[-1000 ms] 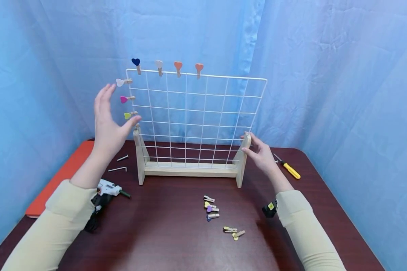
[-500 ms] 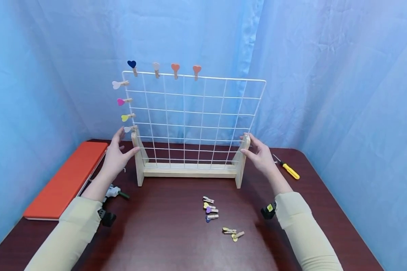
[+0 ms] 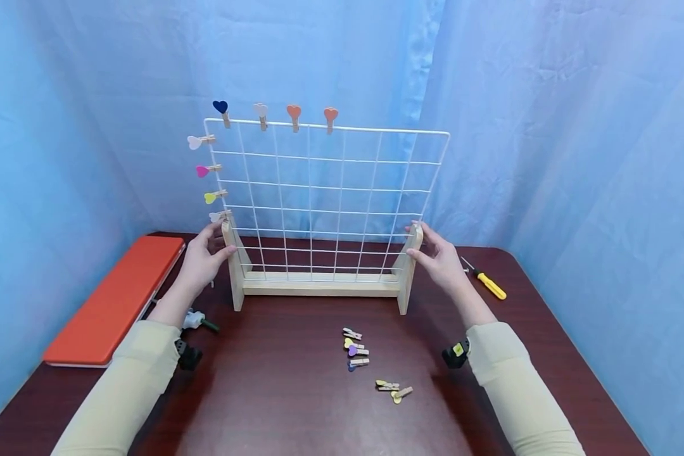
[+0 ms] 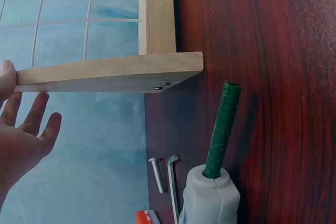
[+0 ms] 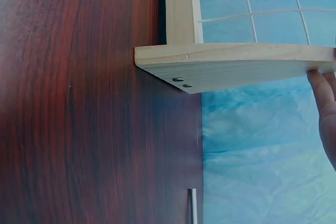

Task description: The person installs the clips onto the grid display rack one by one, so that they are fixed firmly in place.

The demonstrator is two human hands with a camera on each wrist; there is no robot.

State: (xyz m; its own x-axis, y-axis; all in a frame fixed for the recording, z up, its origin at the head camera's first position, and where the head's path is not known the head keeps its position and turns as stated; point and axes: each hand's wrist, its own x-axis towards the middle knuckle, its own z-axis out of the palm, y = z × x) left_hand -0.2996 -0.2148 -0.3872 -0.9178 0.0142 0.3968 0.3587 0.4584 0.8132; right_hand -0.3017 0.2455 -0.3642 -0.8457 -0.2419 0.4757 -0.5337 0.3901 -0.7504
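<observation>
A white wire grid point(image 3: 387, 131) stands upright in a pale wooden stand point(image 3: 319, 289). My left hand point(image 3: 201, 261) holds the left upright point(image 4: 110, 69) near its top, thumb at the front edge and fingers on the outer side. On the other side, my right hand point(image 3: 441, 263) grips the top of the right upright point(image 5: 236, 64); that hand is partly cut off in the right wrist view. Heart clothespins line the grid's top edge, including a navy clothespin point(image 3: 220, 107) and an orange clothespin point(image 3: 294, 113). More run down the left edge, among them a pink clothespin point(image 3: 203, 171).
Several loose clothespins point(image 3: 358, 351) lie in front of the stand. A glue gun point(image 4: 210, 198), a bolt point(image 4: 157, 176) and a hex key point(image 4: 173, 182) are at the left, near a red book point(image 3: 114, 297). A yellow screwdriver point(image 3: 490, 285) lies at the right.
My left hand has come down from beside the left-edge clothespins to the left upright and now holds it. The stand shifted slightly. My right hand has stayed on the right upright.
</observation>
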